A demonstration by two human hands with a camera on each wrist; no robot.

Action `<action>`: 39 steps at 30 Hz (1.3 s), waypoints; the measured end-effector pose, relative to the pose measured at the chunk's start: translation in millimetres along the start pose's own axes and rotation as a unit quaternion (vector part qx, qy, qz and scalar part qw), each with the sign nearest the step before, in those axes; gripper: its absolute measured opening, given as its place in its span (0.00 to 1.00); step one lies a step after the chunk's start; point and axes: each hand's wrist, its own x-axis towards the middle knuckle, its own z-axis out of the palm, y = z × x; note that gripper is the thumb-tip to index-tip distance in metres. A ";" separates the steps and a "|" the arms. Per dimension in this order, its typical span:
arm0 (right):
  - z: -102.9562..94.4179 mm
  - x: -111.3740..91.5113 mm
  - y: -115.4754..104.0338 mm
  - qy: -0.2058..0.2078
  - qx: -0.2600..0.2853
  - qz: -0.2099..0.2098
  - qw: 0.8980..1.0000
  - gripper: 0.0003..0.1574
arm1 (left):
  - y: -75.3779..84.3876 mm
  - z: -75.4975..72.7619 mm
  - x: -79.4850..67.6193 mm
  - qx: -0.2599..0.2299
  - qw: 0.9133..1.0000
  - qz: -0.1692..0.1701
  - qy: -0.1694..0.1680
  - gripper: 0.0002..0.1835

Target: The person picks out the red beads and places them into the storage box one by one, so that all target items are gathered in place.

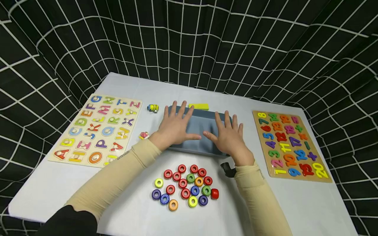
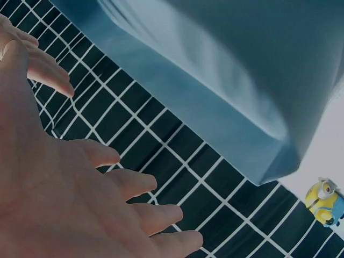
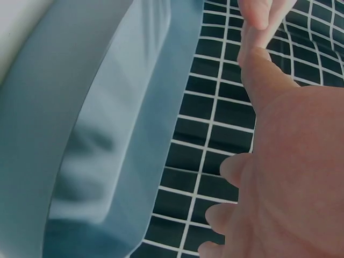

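Both hands hover over a blue-grey rectangular tray (image 1: 200,131) in the middle of the table, palms down with fingers spread. My left hand (image 1: 175,126) is above the tray's left part, and my right hand (image 1: 228,137) above its right part. Neither hand holds anything. In the left wrist view the left hand (image 2: 80,188) appears apart from the tray (image 2: 215,107). The right wrist view likewise has the right hand (image 3: 295,166) beside the tray wall (image 3: 156,113) with a gap between. On the near side lie several coloured ring beads (image 1: 182,183), mostly red.
A wooden letter puzzle board (image 1: 98,131) lies at the left, a number puzzle board (image 1: 290,146) at the right. A yellow block (image 1: 199,106) is behind the tray. A minion figure (image 1: 153,108) and a small pink figure (image 1: 144,135) stand left of it. A black object (image 1: 228,170) sits by the right wrist.
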 end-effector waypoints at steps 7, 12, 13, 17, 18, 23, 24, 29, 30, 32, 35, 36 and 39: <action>-5.0 -3.0 1.2 0.025 0.023 -0.013 0.999 0.55 | -1.0 0.0 2.7 0.005 1.000 0.002 -0.011 0.62; -5.0 -26.4 -4.0 0.067 0.099 -0.089 0.989 0.39 | -19.5 -1.0 -6.7 -0.044 0.998 -0.010 -0.045 0.62; -2.3 -33.6 -5.4 0.060 0.116 -0.108 0.985 0.33 | -25.5 -1.0 -10.7 -0.060 0.997 -0.017 -0.055 0.62; 16.8 -59.9 -9.7 -0.010 0.146 -0.148 0.978 0.20 | -49.7 -0.2 -28.7 -0.116 0.987 -0.047 -0.099 0.66; 22.7 -64.6 -10.8 -0.028 0.144 -0.149 0.978 0.19 | -54.5 0.9 -32.2 -0.127 0.985 -0.051 -0.107 0.68; 44.6 -76.6 -16.2 -0.064 0.125 -0.123 0.982 0.20 | -70.3 7.7 -43.1 -0.167 0.976 -0.049 -0.130 0.69; 47.1 -78.1 -17.1 -0.063 0.122 -0.117 0.984 0.20 | -72.0 9.5 -44.5 -0.171 0.975 -0.047 -0.130 0.69; 52.9 -87.5 -20.1 -0.049 0.112 -0.092 0.988 0.18 | -73.7 18.9 -50.4 -0.179 0.976 -0.030 -0.121 0.68; 53.7 -89.4 -19.8 -0.047 0.110 -0.086 0.989 0.17 | -72.8 20.6 -51.0 -0.176 0.977 -0.026 -0.117 0.67; 54.9 -89.6 -21.2 -0.040 0.106 -0.080 0.990 0.16 | -73.0 24.8 -52.8 -0.172 0.980 -0.020 -0.103 0.67; 52.0 -88.2 -22.3 -0.010 0.122 -0.087 0.989 0.15 | -70.9 28.7 -53.5 -0.161 0.983 -0.011 -0.082 0.66; 49.9 -86.1 -22.8 0.008 0.131 -0.097 0.987 0.16 | -70.1 29.5 -53.5 -0.157 0.985 -0.008 -0.075 0.66; 41.5 -72.5 -27.7 0.067 0.161 -0.137 0.975 0.18 | -69.8 31.1 -53.4 -0.149 0.987 -0.002 -0.059 0.66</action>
